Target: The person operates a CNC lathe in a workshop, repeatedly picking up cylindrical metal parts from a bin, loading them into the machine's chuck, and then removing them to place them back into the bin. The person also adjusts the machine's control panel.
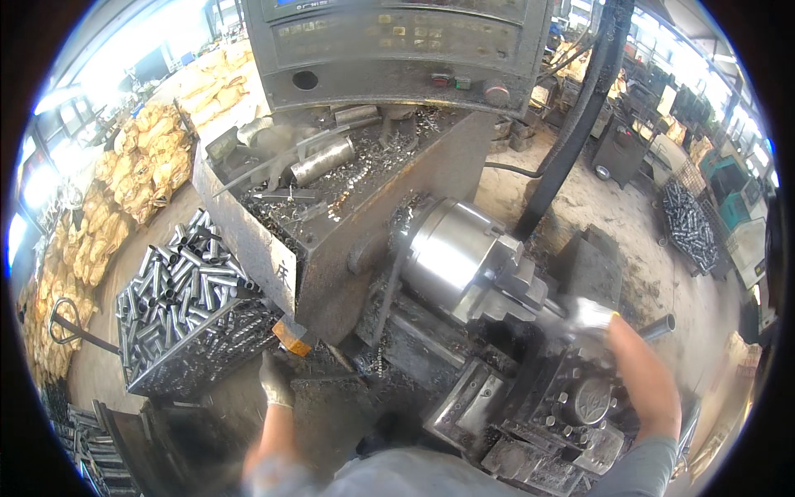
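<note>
My right hand (pixel 590 316), in a whitish glove and blurred by motion, is closed around the outer end of a short metal tube (pixel 552 307). The tube's other end lies at the jaws of a shiny lathe chuck (pixel 458 258); whether the jaws grip it cannot be seen. Beneath that hand sits the dark tool post (pixel 590 401), studded with bolts. My left hand (pixel 276 382), also gloved, hangs low on the left, just below an orange-brown block (pixel 291 336) at the machine's corner. Its fingers are too indistinct to show whether they hold anything.
A metal bin (pixel 195 352) heaped with cut tubes stands left. The chip-strewn headstock top (pixel 364 178) carries a metal cylinder (pixel 323 161). Behind rises a control panel (pixel 397 62). Another tube (pixel 658 326) sticks out past my right forearm. A dark post (pixel 571 124) slants behind the chuck.
</note>
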Motion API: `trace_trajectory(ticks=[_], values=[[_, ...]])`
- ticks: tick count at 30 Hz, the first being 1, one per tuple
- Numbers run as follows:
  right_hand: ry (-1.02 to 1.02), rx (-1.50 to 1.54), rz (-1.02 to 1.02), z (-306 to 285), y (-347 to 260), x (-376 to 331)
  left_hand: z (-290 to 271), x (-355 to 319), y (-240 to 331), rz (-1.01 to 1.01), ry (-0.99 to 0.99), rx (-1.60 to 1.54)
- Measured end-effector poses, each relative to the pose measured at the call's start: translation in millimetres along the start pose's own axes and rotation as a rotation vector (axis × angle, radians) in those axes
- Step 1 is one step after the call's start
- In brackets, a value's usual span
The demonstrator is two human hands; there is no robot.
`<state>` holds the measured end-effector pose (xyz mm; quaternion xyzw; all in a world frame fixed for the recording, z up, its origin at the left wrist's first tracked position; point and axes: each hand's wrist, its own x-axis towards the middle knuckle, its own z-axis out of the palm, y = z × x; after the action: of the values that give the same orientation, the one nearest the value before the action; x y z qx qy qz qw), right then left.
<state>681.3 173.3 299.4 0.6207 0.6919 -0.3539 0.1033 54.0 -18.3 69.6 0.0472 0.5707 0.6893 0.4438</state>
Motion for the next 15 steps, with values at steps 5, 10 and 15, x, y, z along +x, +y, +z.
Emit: trace_trajectory(ticks=[5, 10, 15], values=[[0.060, 0.060, 0.083, 9, -6, 2, -6, 30, 26, -0.258, -0.113, 0.090], [0.270, 0.076, -0.018, 19, -9, 21, -19, 50, 15, -0.013, -0.337, 0.371], [0.532, -0.140, -0.072, 12, -26, -41, -25, 61, -12, 0.176, -0.124, 0.458]])
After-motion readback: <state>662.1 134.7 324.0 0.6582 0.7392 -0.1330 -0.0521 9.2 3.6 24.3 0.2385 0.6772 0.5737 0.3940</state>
